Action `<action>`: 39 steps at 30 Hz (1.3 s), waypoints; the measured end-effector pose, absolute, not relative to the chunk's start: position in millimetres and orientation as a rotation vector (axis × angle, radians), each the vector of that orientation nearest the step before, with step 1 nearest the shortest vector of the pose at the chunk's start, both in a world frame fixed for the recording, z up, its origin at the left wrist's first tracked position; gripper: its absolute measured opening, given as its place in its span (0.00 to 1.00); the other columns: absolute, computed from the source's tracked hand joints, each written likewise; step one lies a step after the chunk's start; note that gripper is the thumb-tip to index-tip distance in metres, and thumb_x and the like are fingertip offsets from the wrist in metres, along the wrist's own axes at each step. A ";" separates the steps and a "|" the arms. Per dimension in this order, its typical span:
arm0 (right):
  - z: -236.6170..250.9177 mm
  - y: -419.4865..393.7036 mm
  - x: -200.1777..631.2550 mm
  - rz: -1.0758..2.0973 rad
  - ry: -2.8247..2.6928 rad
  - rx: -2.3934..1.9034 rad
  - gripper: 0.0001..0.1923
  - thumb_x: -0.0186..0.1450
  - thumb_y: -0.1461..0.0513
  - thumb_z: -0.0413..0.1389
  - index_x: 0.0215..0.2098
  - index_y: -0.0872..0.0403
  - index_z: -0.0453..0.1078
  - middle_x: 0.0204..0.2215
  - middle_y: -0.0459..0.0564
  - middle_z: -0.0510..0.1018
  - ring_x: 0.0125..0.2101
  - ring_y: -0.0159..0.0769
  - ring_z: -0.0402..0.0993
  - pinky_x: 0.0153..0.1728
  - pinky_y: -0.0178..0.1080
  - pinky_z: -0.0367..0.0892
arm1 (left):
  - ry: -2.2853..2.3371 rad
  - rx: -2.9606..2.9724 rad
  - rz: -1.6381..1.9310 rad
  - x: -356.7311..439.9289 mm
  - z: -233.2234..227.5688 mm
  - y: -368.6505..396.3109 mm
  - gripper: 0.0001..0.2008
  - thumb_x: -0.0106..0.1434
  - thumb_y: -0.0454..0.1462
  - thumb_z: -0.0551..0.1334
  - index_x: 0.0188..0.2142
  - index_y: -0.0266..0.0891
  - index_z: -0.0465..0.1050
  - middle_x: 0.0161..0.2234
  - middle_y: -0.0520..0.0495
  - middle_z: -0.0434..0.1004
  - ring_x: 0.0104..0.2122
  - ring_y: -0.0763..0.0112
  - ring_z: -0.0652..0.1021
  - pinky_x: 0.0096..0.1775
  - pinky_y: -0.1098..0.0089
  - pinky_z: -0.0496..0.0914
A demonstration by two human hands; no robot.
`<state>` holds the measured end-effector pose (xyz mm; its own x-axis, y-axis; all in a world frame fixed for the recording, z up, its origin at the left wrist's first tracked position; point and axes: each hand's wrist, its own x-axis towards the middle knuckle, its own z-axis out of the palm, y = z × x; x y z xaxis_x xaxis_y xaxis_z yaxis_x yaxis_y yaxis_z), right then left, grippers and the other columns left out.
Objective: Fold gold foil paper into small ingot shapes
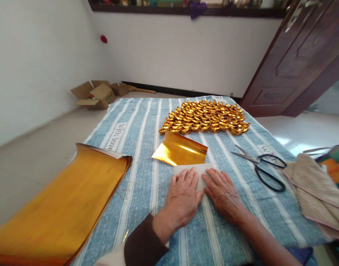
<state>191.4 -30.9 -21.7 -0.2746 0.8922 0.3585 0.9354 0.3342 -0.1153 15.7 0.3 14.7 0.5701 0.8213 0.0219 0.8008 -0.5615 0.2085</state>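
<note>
The left hand (183,197) and right hand (223,194) lie flat, fingers spread, gripping nothing, pressing the folded white edge of a gold sheet (180,151). Beyond the sheet lie gold ingots (205,116); scissors (262,164) right of it, a foil stack (61,203) left.

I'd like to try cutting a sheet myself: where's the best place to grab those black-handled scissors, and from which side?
Take the scissors by the two black loop handles, which lie at the near end, toward the person. The blades are slightly parted and point away to the left, toward the gold paper pieces. Come from the near right side, probably with the right hand, which is closest; it is open, flat on the folded sheet.
</note>
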 end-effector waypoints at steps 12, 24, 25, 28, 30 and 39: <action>-18.3 -29.6 190.0 -0.136 -2.239 -1.640 0.17 0.69 0.62 0.47 0.54 0.53 0.66 0.55 0.54 0.70 0.57 0.47 0.62 0.56 0.53 0.56 | 1.366 2.587 0.217 15.7 20.8 3.2 0.24 0.65 0.45 0.56 0.59 0.39 0.62 0.63 0.44 0.60 0.59 0.53 0.61 0.54 0.49 0.60; -15.4 -29.2 190.6 -0.077 -2.231 -1.656 0.16 0.68 0.62 0.48 0.53 0.52 0.67 0.55 0.54 0.70 0.56 0.46 0.62 0.57 0.53 0.56 | 0.979 2.445 0.068 -19.6 26.7 38.0 0.31 0.60 0.41 0.60 0.62 0.40 0.58 0.65 0.41 0.54 0.62 0.53 0.57 0.59 0.50 0.54; -15.1 -29.1 190.6 -0.074 -2.231 -1.659 0.16 0.68 0.62 0.48 0.53 0.52 0.67 0.55 0.54 0.70 0.56 0.46 0.62 0.56 0.53 0.56 | 0.913 2.441 0.093 -23.7 25.1 42.1 0.31 0.60 0.42 0.60 0.62 0.40 0.58 0.65 0.41 0.53 0.63 0.52 0.57 0.59 0.50 0.54; -14.3 -28.9 190.8 -0.066 -2.237 -1.662 0.16 0.68 0.62 0.48 0.53 0.52 0.67 0.55 0.54 0.70 0.56 0.46 0.62 0.56 0.52 0.56 | 0.719 2.423 0.182 -34.7 20.8 54.3 0.32 0.61 0.47 0.59 0.63 0.41 0.57 0.65 0.40 0.54 0.63 0.53 0.56 0.60 0.51 0.51; -14.2 -28.8 191.2 -0.060 -2.241 -1.663 0.16 0.68 0.62 0.48 0.53 0.52 0.67 0.56 0.54 0.70 0.56 0.46 0.62 0.57 0.52 0.56 | 0.624 2.400 0.204 -39.8 20.3 61.2 0.33 0.61 0.49 0.58 0.63 0.40 0.58 0.65 0.40 0.54 0.63 0.53 0.56 0.61 0.52 0.50; -16.5 -27.5 191.5 -0.086 -2.237 -1.633 0.16 0.68 0.62 0.49 0.53 0.52 0.67 0.55 0.53 0.70 0.56 0.46 0.63 0.55 0.52 0.58 | 0.579 2.339 0.115 -46.0 43.6 67.1 0.30 0.58 0.42 0.61 0.61 0.43 0.62 0.63 0.42 0.59 0.62 0.57 0.60 0.61 0.56 0.53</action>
